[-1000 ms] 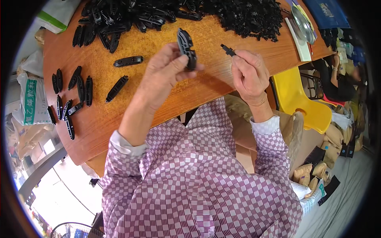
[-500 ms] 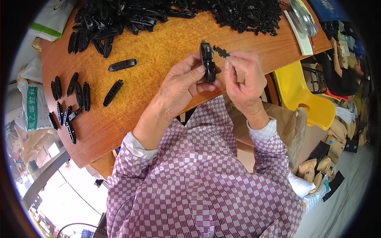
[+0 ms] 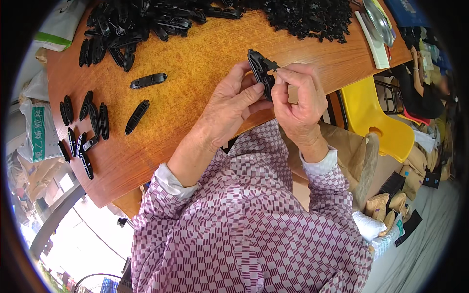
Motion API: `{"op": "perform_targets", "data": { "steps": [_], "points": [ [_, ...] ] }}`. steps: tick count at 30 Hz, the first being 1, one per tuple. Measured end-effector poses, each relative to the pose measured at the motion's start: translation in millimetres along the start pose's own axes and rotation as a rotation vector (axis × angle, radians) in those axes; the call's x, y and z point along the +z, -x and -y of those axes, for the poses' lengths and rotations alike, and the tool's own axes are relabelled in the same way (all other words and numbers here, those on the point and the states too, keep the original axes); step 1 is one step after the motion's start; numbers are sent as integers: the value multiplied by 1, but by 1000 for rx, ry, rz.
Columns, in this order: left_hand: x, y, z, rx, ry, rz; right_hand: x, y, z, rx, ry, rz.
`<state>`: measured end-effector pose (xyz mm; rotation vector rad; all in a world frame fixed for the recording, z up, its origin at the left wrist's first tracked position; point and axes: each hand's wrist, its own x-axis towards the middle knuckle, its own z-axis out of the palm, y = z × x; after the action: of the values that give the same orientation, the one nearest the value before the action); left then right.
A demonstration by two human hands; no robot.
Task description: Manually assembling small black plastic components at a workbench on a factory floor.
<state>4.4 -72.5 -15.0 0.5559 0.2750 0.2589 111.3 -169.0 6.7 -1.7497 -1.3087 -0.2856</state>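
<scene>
My left hand (image 3: 233,105) grips a long black plastic housing (image 3: 259,68) upright over the front edge of the wooden table (image 3: 195,63). My right hand (image 3: 298,97) pinches a small black clip (image 3: 273,67) and presses it against the top side of that housing. Both hands touch at the part. My checked purple sleeves fill the lower picture.
A heap of black housings (image 3: 132,29) lies at the table's far left, a pile of small black clips (image 3: 312,17) at the far right. Several housings (image 3: 83,127) lie in a row near the left edge; two single ones (image 3: 148,80) sit mid-table. A yellow chair (image 3: 376,117) stands right.
My two hands have come together: the right hand brought the small clip from beside the housing onto it, and the housing moved right and nearer to my body.
</scene>
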Motion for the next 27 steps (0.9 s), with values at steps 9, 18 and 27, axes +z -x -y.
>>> {"op": "perform_targets", "data": {
  "steps": [9, 18, 27],
  "points": [
    [0, 0, -3, 1, -86, -71, 9, 2, 5, -35, 24, 17],
    [-10, -1, -9, 121, -365, -72, 12, 6, 2, 83, -128, 70],
    [-11, 3, -4, 147, -644, 7, 3, 5, -8, 878, -960, 221]
  ]
}}
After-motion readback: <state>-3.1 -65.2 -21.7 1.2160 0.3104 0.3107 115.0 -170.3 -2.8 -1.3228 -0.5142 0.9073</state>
